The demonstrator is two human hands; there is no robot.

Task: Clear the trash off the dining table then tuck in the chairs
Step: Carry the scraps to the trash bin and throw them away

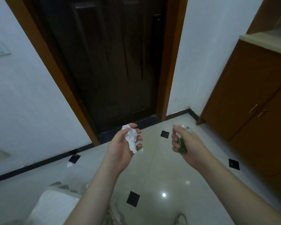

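Crumpled white tissue point(131, 140) fills the left hand point(120, 148) grip; right hand point(187, 144) clenches a green wrapper point(182, 146).

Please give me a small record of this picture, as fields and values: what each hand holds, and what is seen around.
left hand: shut on crumpled white paper
right hand: shut on green wrapper, with a clear shiny bit at the top
floor: glossy pale tiles with black squares
on floor: small white scrap near the left wall
ahead: dark door, closed
right side: brown cabinet
dining table: not in view
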